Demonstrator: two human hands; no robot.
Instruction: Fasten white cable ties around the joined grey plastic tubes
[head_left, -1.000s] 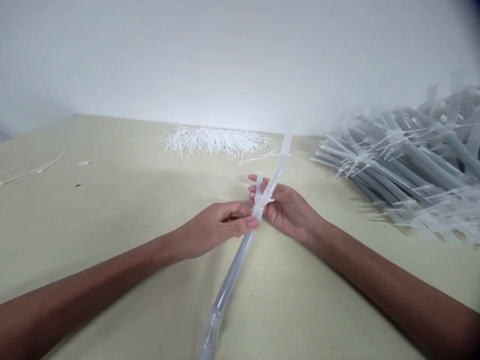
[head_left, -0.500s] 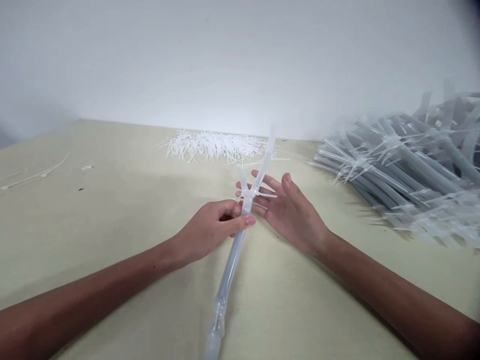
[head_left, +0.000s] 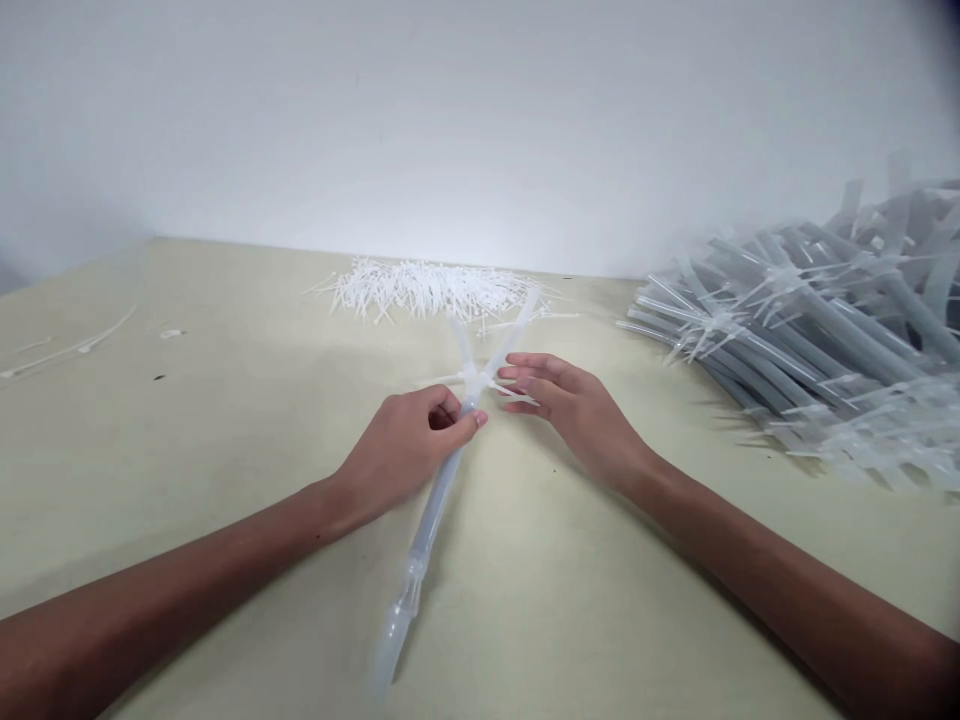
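Note:
A translucent Y-shaped plastic tube lies slanted in front of me, its two thin branches pointing away. My left hand is closed around it just below the fork, thumb on top. White cable ties circle the fork, with thin tails sticking out to both sides. To the right of the fork, my right hand has its thumb against curled fingers at a cable tie's tail. A clear connector joins the tube's lower part to a wider, blurred end piece.
A heap of loose white cable ties lies at the back of the table, near the wall. On the right is a big pile of similar tied tubes. A few stray ties lie far left.
The tube and my left hand have shifted slightly left and toward me. My right hand has gone from spread fingers to thumb and fingers closed at the tie's tail.

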